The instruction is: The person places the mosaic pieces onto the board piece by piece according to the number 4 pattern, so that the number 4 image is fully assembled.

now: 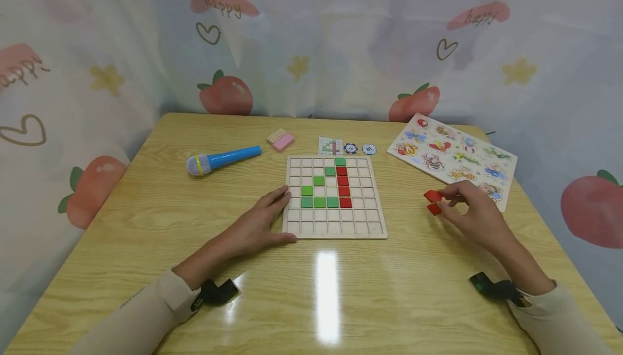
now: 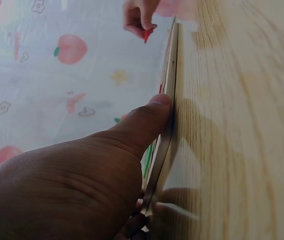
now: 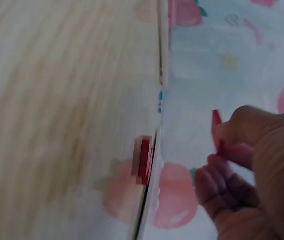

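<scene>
Currently, a red tile [image 1: 432, 196] is pinched in the right hand [image 1: 474, 217] above the worktop [image 1: 146, 219], right of the grid board [image 1: 335, 230]; another red tile [image 1: 434, 209] lies just below. The board's left edge is touched by the flat, relaxed left hand [image 1: 255, 225].

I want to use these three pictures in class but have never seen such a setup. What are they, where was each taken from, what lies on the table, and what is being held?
A person wears three cameras: one on the head looking down, one on each wrist, so the wrist views look sideways and blurred. The left hand rests flat against the wooden grid board, which holds green and red tiles. The right hand pinches a red tile; another red tile lies just below it. On the table also lie a blue toy microphone, a pink block, two chips, a pattern card and an insect puzzle.
</scene>
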`<state>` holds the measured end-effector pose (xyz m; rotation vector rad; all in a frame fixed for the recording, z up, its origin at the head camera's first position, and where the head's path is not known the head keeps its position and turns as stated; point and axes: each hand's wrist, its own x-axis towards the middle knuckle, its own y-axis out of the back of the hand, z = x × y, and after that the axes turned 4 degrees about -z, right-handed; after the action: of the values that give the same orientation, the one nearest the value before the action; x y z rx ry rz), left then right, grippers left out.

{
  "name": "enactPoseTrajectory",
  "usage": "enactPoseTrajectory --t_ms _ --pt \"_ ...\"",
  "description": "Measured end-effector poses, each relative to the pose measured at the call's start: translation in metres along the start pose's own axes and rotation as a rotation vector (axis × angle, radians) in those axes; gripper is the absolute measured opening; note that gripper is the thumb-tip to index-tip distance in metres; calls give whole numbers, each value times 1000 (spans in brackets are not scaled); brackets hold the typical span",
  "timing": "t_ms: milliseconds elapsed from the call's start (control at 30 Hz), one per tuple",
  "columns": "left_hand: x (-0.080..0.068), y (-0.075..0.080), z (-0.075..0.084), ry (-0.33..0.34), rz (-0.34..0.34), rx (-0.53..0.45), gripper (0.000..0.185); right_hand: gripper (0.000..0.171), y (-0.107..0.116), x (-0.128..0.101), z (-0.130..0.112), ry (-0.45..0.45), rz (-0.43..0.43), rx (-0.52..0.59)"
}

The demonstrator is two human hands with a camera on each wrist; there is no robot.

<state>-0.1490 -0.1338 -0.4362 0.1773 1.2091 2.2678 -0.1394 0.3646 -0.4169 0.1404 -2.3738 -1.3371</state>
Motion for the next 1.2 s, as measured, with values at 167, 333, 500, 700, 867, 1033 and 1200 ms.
enactPoseTrajectory --t_ms 167,333,500,700,867,1033,1200 --pt "2 -1 2 -10 -3 -4 109 39 -3 15 -31 190 -10 -42" --pt "2 -1 2 -3 -6 -5 109 35 -13 33 -58 240 -163 -25" --pt "0 0 1 0 -5 0 109 21 -35 51 -85 252 -375 -10" --pt "0 -1 0 -4 -3 -14 109 11 -63 67 -109 317 -463 -33" --pt "0 -2 3 -2 -9 -25 109 8 -77 69 -112 373 -451 -55" --pt "-1 -1 2 3 -7 -8 109 10 -82 73 -114 409 -440 -58" --pt "0 0 0 4 -5 -4 110 9 -83 73 -115 360 -465 -40"
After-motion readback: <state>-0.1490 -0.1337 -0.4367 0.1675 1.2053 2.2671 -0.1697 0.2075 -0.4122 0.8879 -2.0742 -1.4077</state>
